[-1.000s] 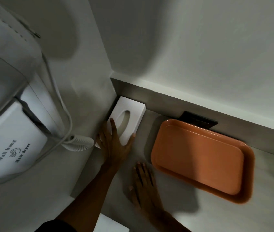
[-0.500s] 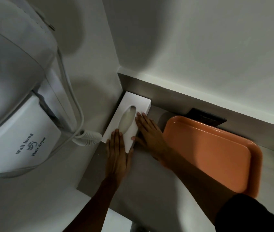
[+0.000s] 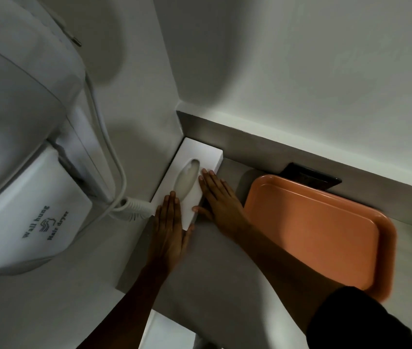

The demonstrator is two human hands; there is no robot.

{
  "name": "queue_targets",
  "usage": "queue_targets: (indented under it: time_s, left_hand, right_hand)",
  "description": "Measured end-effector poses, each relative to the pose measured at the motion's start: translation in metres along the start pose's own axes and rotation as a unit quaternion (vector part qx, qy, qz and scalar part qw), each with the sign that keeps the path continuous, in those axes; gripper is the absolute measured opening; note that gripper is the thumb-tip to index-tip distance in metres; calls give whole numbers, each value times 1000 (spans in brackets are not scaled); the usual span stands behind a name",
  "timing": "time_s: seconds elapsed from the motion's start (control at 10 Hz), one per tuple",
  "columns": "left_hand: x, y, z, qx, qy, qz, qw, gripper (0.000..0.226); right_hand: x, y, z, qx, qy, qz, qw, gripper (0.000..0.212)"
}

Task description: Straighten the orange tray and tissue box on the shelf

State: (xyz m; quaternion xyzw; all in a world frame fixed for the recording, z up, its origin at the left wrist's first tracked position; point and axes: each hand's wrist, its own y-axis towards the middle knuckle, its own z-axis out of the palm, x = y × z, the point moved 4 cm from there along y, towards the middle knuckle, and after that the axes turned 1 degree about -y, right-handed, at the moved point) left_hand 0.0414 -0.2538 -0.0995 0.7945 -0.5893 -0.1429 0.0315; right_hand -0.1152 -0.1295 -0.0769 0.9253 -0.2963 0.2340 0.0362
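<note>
One tray (image 3: 310, 233), one tissue box (image 3: 195, 157), two hands (image 3: 169, 230)

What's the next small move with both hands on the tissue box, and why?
Probably lift the right hand off the white cardboard tissue box and shift to the orange plastic tray. The box already sits tucked into the shelf corner under the left hand, while the tray lies skewed to the back wall.

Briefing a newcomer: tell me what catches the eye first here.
The rounded orange plastic tray on the grey shelf, right, draws the eye. Next, both hands, left hand and right hand, lie flat against the white rectangular tissue box in the corner.
</note>
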Motion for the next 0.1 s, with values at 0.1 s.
queue_targets:
  time_s: [0.1]
  left_hand:
    - [3,-1,1,-2,-14,15,1000,88]
  right_hand:
    - [5,-11,1,-23,43,35,998,88]
